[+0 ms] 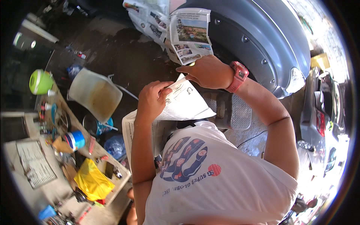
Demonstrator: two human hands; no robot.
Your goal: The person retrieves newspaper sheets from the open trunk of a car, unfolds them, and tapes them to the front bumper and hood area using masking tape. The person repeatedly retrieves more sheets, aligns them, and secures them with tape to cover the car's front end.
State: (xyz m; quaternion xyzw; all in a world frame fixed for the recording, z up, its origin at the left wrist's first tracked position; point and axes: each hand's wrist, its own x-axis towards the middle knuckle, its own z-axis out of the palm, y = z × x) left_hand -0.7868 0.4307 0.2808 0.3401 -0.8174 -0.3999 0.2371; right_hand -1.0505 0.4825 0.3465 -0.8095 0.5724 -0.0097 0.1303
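Note:
My left hand (pixel 153 100) grips the edge of a newspaper sheet (pixel 189 103) in front of my body, thumb on top of the paper. The sheet hangs in folds toward my lap. My right hand (pixel 210 72), with a pink watch (pixel 239 76) on its wrist, is closed just beyond the sheet's upper corner. A small yellow-green bit shows by its fingers; what it is stays mostly hidden. Ahead, more newspaper (pixel 191 32) with colour photos hangs against a grey-blue car body panel (pixel 258 41), close to my right hand.
To the left, a wooden bench (pixel 77 122) carries a yellow bag (pixel 93 180), a blue-and-white can (pixel 75 140) and a green round container (pixel 40 81). A stained plastic chair (pixel 95 93) stands beside it. Another car (pixel 320 123) is at the far right; a cable (pixel 251 139) lies on the floor.

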